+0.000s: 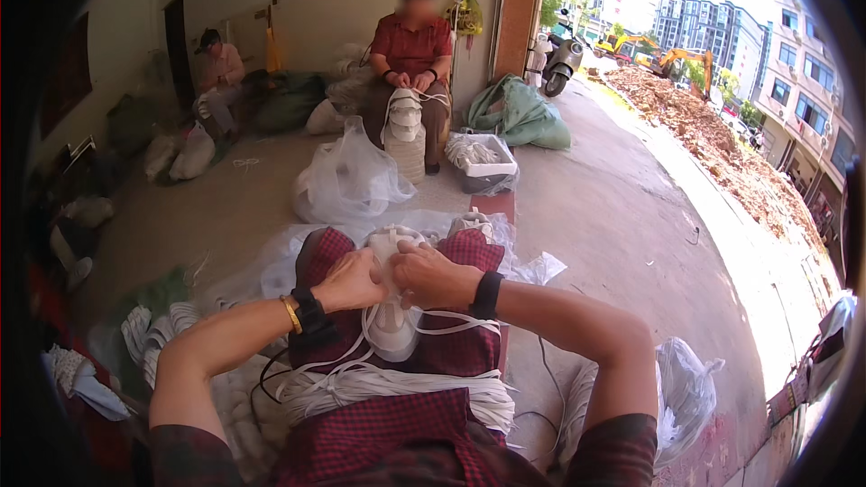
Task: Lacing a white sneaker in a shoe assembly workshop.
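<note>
"What's with me?"
"One white shoe (391,332) between your thighs, toe toward you. Your left hand (350,281) and right hand (435,278) touch it, fingers bent; whether they pinch, I can't tell."
"Around?"
"One lace bundle (397,393) across your lap; one big plastic bag (347,179) and one tub (485,182) obstruct ahead."
"Room?"
"Concrete floor (604,243) spreads rightward."

From the head, the fisheye looked forward and down over the lap (456,352), with the left hand (350,280) and right hand (435,276) near, a co-worker (411,50) well beyond, edges bending rimward.
</note>
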Demonstrator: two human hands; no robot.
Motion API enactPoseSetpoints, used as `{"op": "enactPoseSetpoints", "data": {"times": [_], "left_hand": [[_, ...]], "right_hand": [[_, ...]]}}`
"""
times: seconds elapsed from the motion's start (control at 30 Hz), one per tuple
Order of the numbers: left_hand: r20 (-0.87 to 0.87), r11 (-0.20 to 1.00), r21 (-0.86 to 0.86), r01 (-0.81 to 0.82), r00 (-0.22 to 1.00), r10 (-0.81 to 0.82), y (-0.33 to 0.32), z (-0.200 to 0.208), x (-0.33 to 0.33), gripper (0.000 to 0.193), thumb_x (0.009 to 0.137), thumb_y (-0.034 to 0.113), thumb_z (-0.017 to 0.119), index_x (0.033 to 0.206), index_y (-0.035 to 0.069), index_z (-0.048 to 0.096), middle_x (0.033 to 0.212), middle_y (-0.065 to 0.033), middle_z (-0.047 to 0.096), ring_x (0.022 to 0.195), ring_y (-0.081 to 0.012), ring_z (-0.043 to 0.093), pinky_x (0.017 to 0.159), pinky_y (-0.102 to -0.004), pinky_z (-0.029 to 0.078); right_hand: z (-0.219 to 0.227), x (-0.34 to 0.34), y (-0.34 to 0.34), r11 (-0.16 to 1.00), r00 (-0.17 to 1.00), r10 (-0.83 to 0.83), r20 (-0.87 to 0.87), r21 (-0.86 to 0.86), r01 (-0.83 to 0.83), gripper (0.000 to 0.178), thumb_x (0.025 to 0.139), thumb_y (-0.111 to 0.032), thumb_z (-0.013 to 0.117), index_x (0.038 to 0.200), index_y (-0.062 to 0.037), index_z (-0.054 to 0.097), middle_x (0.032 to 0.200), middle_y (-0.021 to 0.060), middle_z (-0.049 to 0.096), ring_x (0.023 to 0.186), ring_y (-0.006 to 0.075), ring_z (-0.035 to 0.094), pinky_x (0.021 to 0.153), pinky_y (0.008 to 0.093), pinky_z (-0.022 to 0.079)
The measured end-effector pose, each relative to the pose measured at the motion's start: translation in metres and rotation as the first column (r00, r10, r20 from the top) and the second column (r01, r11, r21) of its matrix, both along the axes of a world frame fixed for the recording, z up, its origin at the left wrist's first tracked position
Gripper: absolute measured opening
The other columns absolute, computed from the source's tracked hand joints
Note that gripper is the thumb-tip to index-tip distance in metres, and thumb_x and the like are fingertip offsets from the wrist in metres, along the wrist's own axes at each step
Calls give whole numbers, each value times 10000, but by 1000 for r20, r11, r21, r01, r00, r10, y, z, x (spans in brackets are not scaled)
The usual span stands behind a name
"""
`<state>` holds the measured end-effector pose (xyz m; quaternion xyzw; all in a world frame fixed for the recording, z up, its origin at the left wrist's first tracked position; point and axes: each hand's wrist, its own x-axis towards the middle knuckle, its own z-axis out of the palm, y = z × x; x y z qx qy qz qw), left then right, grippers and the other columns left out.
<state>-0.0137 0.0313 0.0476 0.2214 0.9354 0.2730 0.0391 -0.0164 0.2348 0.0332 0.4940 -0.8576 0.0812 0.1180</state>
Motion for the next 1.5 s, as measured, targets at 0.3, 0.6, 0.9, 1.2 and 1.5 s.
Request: {"op": "enactPoseSetpoints", "data": {"times": [0.3, 0.6, 0.9, 1.2, 1.5], "left_hand": [[-358, 974, 197, 110, 933, -33, -6, -37, -1, 137, 690, 89, 693, 668, -30, 627, 865, -196, 577, 817, -360, 617, 713, -419, 483], [-452, 709, 631, 315, 892, 6, 6, 43, 15, 160, 933, 77, 526, 802, -13, 549, 817, -57, 555, 624, -123, 498, 572, -278, 412], [-93, 655, 752, 72, 996, -2, -13, -29, -2, 191, 1056, 199, 457, 1038, 26, 537, 689, 48, 433, 582, -24, 387, 510, -200, 332], [-23, 512, 840, 177, 956, -292, -6, -41, -11, 240, 1047, 127, 427, 1230, 3, 520, 773, 5, 551, 658, -79, 541, 618, -226, 454], [152, 500, 864, 64, 913, -379, -19, -47, -23, 92, 1039, 109, 454, 1086, 46, 502, 860, -31, 627, 781, -109, 660, 703, -244, 550]], "right_hand": [[1, 7, -7, 997, 999, -44, 3, 67, 44, 345, 664, -227, 821, 922, -31, 703, 1040, 85, 619, 1095, 291, 511, 887, 447, 442], [5, 8, -11, 974, 986, -139, 93, 194, 119, 382, 672, -294, 843, 905, -20, 715, 1033, 97, 631, 1135, 299, 496, 908, 493, 469], [34, 11, -21, 869, 929, -326, 176, 442, 221, 254, 764, -213, 708, 962, -56, 730, 1073, 95, 659, 1158, 305, 522, 920, 616, 423], [32, 6, -27, 776, 849, -519, 99, 470, 420, 291, 694, -238, 728, 908, -41, 737, 961, 120, 712, 1044, 311, 650, 867, 602, 416], [31, 4, -39, 733, 737, -657, 158, 361, 576, 279, 699, -275, 760, 813, -23, 726, 880, 162, 699, 953, 341, 665, 752, 533, 433]]}}
